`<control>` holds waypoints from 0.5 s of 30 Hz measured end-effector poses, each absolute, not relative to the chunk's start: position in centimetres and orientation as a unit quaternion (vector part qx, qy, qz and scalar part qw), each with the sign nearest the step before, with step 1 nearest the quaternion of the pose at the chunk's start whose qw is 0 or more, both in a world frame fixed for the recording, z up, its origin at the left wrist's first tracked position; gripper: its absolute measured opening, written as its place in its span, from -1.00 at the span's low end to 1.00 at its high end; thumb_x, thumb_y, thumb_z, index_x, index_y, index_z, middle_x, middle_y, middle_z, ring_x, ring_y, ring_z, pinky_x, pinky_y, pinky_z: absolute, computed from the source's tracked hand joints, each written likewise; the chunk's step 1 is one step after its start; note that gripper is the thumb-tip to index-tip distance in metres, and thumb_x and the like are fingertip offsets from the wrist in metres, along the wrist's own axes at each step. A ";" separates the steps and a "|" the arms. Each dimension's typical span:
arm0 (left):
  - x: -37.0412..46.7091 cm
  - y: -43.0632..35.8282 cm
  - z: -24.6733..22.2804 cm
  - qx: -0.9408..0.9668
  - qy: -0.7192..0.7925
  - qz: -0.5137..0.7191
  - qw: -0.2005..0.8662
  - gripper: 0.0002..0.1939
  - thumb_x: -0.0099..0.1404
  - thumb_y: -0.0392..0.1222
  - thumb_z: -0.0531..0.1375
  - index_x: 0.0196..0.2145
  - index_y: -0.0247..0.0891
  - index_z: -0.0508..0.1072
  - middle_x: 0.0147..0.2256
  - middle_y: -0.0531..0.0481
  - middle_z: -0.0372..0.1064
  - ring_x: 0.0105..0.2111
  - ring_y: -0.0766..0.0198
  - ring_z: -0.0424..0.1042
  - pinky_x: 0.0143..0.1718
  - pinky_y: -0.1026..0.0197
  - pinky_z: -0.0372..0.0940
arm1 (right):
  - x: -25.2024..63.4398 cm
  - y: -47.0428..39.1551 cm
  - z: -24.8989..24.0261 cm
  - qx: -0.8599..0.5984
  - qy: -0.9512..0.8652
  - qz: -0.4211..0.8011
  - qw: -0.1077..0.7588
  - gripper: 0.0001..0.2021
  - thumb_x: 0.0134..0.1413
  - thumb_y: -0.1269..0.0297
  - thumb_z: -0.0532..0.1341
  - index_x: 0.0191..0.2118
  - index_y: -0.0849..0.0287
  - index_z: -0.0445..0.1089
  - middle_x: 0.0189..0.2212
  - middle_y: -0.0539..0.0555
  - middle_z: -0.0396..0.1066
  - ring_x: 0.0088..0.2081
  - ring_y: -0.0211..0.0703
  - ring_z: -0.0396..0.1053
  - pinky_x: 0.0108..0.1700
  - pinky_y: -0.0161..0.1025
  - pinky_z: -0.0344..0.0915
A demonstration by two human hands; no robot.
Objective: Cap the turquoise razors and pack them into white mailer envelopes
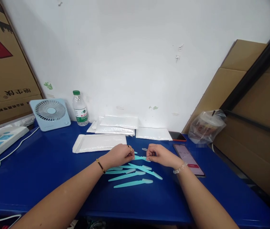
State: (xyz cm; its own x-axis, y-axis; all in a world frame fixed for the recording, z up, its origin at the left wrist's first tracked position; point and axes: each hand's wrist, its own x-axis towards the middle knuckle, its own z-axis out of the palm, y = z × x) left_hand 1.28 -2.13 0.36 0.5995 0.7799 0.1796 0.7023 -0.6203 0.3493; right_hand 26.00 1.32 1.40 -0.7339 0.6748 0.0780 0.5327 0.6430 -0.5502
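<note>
Two bare hands meet over a blue table (53, 178); take the point between them as the clock's centre. The left hand (121, 156) and right hand (159, 155) are both narrow, fingertips drawn together at opposite ends of a slim turquoise razor (140, 157) at that centre; the fingers hide whether either truly grips it. Loose turquoise razors (133, 183) lie spread, some crossing, from 6 to 8 o'clock. A white padded envelope (99, 143) is at 10, a stack of white packets (119, 122) at 11, a lit phone (189, 159) at 3. The step in hand looks like picking out or aligning one razor; the next move seems to call for a light pinch that leaves its neighbours undisturbed
</note>
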 end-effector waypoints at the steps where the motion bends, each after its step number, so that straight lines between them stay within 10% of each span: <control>1: 0.9 -1.9 0.5 0.885 0.424 0.161 0.101 -0.77 0.26 -0.11 0.06 -0.40 -0.24 0.45 -0.38 0.01 0.43 -0.41 0.30 0.34 -0.39 0.29 0.12 | 26.2 1.6 1.2 -0.349 -0.892 0.251 0.144 -0.86 0.02 0.23 0.20 -0.43 0.19 0.40 -0.41 0.01 0.31 -0.45 -0.31 0.24 -0.42 -0.37 0.14; 15: -0.4 -0.2 -0.7 0.848 0.489 0.174 0.105 -0.84 0.19 -0.14 0.13 -0.30 -0.17 0.48 -0.38 0.03 0.40 -0.37 0.28 0.34 -0.39 0.31 0.14 | 24.9 1.2 -0.4 -0.366 -0.905 0.190 0.109 -0.90 -0.06 0.27 0.27 -0.42 0.17 0.38 -0.43 0.00 0.27 -0.43 -0.27 0.25 -0.42 -0.35 0.11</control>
State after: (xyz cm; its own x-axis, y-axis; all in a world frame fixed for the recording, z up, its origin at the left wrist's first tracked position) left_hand -0.36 -0.19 -0.70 0.4616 0.8662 0.1915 0.7930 -0.4997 0.3486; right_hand 24.90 1.20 -0.40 -0.7086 0.7033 0.0575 0.6208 0.6600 -0.4231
